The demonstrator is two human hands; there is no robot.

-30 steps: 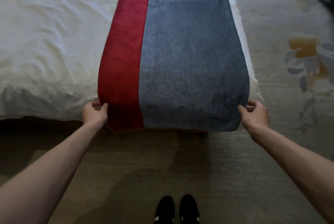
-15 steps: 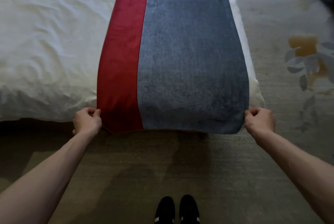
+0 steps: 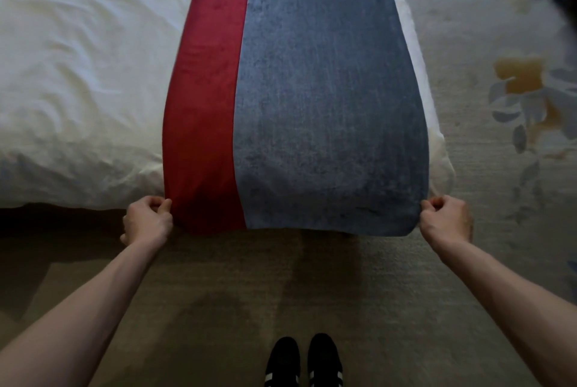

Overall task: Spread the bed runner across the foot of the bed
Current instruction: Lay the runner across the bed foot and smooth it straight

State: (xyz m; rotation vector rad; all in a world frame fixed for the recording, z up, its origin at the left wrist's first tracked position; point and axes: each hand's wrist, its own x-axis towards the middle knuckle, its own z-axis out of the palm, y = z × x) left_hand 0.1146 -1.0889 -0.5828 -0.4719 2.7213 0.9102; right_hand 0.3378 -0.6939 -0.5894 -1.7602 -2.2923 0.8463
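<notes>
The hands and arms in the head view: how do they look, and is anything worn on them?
Both arms are bare from the picture's lower edge up to the wrists; no sleeve shows. The left hand and the right hand wear no gloves. I can see no ring, watch or bracelet, though the light is dim. No markings show on the forearms.

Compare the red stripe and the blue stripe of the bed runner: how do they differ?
The red stripe is narrower than the blue stripe. The red stripe lies on the left, held by the left hand; the blue stripe lies on the right, held by the right hand. Both hang over the bed edge.
</notes>
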